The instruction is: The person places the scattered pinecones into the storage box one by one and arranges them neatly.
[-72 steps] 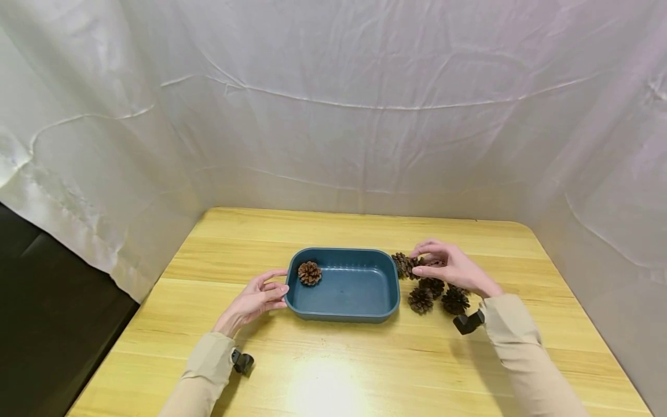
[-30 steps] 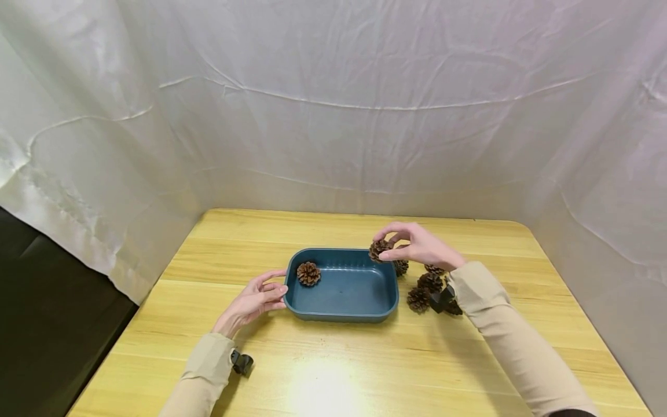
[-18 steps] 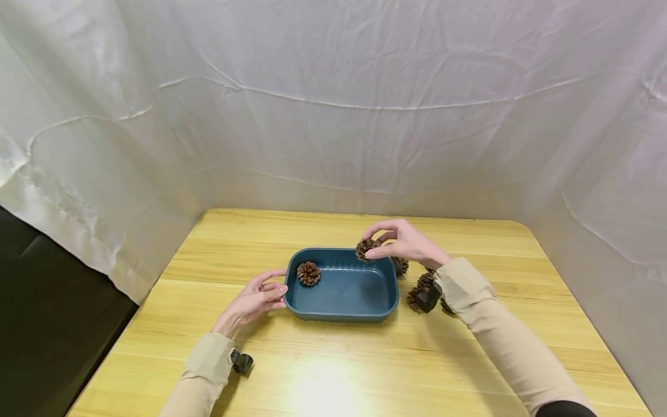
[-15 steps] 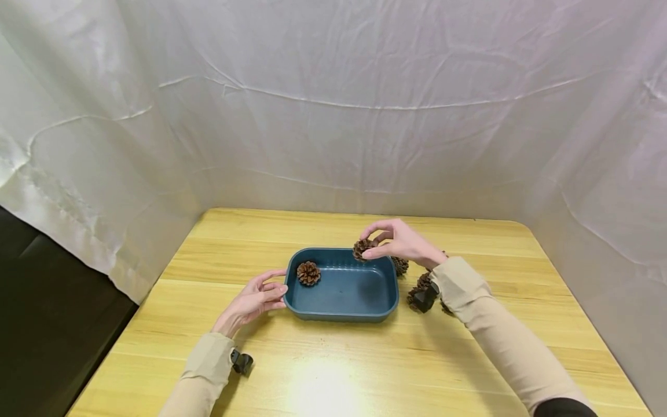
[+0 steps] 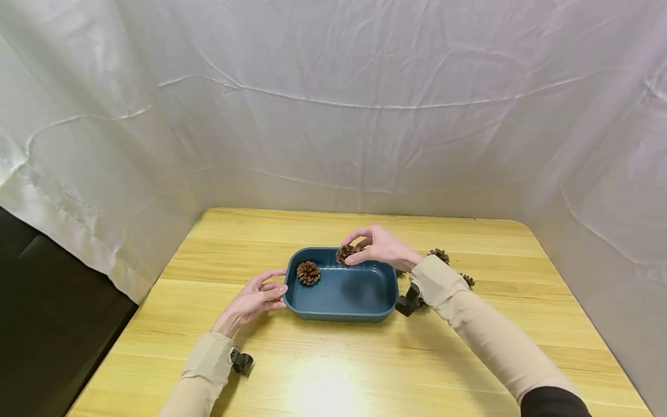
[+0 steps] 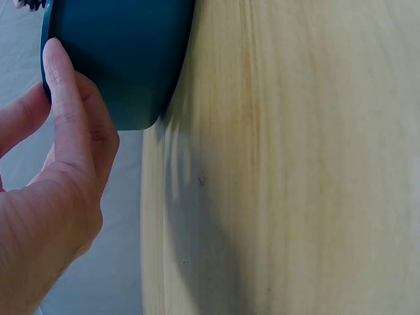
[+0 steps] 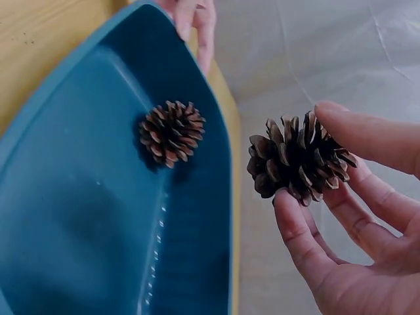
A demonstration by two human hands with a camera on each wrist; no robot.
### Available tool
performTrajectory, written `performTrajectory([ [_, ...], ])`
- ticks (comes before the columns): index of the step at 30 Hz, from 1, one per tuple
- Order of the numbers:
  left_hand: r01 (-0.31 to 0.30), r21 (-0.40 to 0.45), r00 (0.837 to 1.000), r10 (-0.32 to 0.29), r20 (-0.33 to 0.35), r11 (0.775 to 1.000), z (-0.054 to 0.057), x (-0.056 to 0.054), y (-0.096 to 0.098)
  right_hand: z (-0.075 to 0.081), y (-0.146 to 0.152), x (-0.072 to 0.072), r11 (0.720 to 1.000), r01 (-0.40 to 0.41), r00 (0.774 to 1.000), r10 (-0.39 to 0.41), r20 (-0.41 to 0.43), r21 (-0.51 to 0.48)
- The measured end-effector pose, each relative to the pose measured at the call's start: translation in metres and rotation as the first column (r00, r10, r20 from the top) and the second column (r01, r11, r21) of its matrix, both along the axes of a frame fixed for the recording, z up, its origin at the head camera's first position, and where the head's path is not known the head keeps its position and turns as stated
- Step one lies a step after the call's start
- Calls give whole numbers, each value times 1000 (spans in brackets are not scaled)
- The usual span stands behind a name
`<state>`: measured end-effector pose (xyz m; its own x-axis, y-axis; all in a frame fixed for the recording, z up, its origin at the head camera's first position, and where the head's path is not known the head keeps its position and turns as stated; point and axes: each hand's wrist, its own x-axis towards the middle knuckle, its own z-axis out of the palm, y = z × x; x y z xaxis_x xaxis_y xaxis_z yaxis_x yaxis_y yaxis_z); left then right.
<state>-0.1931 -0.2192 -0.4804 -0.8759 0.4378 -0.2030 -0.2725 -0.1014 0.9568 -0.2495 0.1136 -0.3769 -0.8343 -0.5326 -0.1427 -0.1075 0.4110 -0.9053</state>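
A dark teal rectangular container (image 5: 341, 318) sits on the table, with one brown pine cone (image 5: 308, 273) lying inside at its left end. At that same end, my left hand (image 5: 259, 297) holds the container, thumb at the rim and fingers against the outer wall. My right hand (image 5: 383, 246) pinches another pine cone (image 7: 298, 159) between thumb and fingers. It hovers above the container near the back rim, apart from the cone inside. In the right wrist view, the held cone appears beside the container's wall (image 7: 223, 170).
Several more pine cones (image 5: 439, 255) lie on the wooden table (image 5: 333, 359) right of the container, partly hidden by my right wrist and sleeve. Pale cloth (image 5: 333, 145) hangs behind and beside the table. A dark surface (image 5: 52, 307) borders it at left.
My right hand has picked a pine cone from the group at right and carried it left over the container. My left hand stays at the container's end.
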Motion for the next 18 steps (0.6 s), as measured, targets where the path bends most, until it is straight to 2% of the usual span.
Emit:
performTrajectory([
  [6,2,0,1000,-2,0,1000,0,0,0,-8,-12,0,999,-6,998,8,61,-39],
  [18,2,1,1000,-2,6,1000,-1,-1,-1,-19,-31,1,999,-19,995,23,102,-45],
])
